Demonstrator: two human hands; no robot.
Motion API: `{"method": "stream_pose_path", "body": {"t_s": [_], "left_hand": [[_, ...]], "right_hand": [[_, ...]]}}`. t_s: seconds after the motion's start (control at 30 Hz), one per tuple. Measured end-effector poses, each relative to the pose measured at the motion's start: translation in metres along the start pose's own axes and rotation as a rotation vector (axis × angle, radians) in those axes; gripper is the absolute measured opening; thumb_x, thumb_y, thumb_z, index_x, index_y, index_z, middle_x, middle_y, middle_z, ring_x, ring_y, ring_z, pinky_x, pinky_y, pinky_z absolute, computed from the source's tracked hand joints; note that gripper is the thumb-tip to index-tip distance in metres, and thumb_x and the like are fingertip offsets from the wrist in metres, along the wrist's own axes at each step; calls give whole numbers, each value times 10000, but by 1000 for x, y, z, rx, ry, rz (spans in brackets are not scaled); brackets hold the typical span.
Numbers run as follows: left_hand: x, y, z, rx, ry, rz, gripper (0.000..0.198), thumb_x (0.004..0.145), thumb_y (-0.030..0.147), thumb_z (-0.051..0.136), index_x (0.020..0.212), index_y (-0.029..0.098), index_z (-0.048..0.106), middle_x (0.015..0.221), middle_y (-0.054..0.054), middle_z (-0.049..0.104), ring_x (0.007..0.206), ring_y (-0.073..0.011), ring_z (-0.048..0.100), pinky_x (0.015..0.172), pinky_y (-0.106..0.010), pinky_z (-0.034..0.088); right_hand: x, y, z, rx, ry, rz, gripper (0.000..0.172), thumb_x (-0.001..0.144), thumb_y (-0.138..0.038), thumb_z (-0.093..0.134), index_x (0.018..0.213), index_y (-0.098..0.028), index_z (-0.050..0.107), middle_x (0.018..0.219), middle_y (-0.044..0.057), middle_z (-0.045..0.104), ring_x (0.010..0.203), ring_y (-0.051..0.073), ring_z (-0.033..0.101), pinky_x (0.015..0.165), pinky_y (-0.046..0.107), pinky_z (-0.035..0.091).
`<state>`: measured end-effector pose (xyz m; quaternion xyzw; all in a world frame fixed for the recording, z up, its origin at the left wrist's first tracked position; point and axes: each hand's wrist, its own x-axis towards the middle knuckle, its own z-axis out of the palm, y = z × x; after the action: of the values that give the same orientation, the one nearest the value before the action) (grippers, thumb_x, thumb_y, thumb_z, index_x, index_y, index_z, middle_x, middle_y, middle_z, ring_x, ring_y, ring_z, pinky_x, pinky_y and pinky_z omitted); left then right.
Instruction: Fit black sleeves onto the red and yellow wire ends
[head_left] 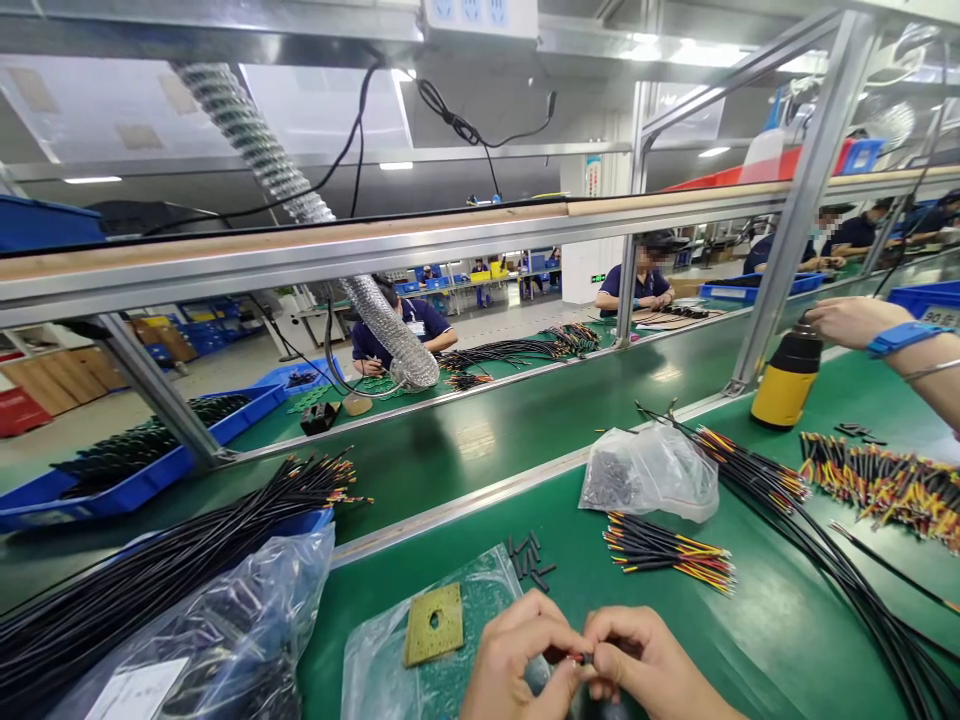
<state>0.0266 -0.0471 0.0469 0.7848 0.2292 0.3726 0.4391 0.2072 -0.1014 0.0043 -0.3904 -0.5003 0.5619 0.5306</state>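
- Evidently both hands work at fingertip level: the left hand (517,660) and right hand (645,668) meet at the near edge of the green table (750,640). Their thumbs and forefingers are pinched from either side on a small dark piece (578,658), a grip that probably suits so tiny a thing.
- Loose black sleeves (529,556) and a bundle of short wires (667,553) lie just beyond the hands, seemingly kept within easy reach.
- Farther back, a clear plastic bag (649,470) holds many small dark parts, its top slack.
- At left, a blue bin (127,490) holds dark cables (127,450).
- At right, a co-worker's hand (847,320) touches the top of a yellow bottle (786,385).
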Motion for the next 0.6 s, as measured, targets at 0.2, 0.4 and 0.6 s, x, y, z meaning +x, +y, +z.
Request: {"method": "stream_pose_path", "body": {"t_s": [0.2, 0.4, 0.6], "left_hand": [[1, 1, -2, 24, 14, -8, 136, 822, 162, 741, 884, 242, 831, 773, -57, 695, 702, -197, 653, 657, -279, 492], [3, 0, -5, -1, 1, -13, 118, 812, 150, 766, 867, 239, 820, 782, -52, 705, 711, -192, 656, 668, -265, 508], [3, -2, -5, -12, 3, -37, 89, 807, 171, 785, 854, 238, 821, 785, -51, 701, 716, -189, 647, 674, -262, 495]], "right_hand": [[0, -2, 1, -10, 22, 43, 565, 743, -727, 762, 734, -166, 687, 609, -13, 578, 530, 110, 499, 545, 232, 415], [-1, -4, 1, -34, 20, 35, 570, 761, -728, 745, 760, -158, 725, 621, 0, 591, 539, 110, 500, 534, 228, 392], [0, -3, 0, -57, 12, 0, 541, 809, -696, 721, 778, -157, 753, 618, 6, 595, 546, 108, 494, 541, 225, 391]]}}
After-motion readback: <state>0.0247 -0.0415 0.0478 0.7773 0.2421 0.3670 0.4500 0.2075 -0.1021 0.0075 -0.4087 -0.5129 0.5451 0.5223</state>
